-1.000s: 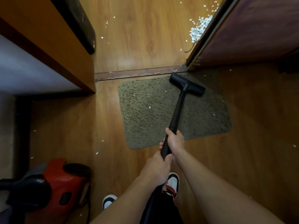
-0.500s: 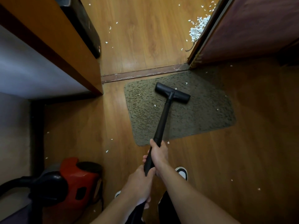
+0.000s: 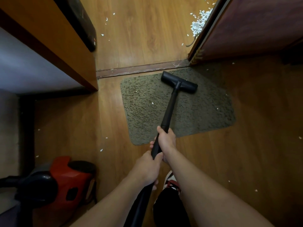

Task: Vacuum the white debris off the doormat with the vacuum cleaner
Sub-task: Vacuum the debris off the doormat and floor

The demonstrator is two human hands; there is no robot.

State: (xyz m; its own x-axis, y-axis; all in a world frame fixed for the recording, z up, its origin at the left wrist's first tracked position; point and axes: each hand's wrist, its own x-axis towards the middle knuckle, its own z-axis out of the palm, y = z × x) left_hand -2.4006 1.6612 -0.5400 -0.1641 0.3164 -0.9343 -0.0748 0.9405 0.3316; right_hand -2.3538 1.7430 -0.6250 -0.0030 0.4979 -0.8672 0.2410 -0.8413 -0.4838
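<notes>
A shaggy olive doormat (image 3: 142, 115) lies on the wooden floor just inside the door sill. The black vacuum wand (image 3: 169, 110) runs up from my hands to its black floor head (image 3: 179, 82), which rests on the mat's far edge near the middle. My right hand (image 3: 166, 141) grips the wand higher up, and my left hand (image 3: 147, 169) grips it just below. A few white flecks stay on the mat, one (image 3: 152, 103) left of the wand and others near the right edge (image 3: 217, 108).
The red and black vacuum body (image 3: 65, 182) sits at lower left. A wooden cabinet (image 3: 54, 43) stands at left and an open door (image 3: 246, 30) at right. A heap of white debris (image 3: 197, 25) lies beyond the sill, with scattered flecks on the floor. My shoe (image 3: 169, 179) shows below.
The floor head has slid forward from mid-mat to the mat's far edge and slightly right, as both hands pushed the wand away from me.
</notes>
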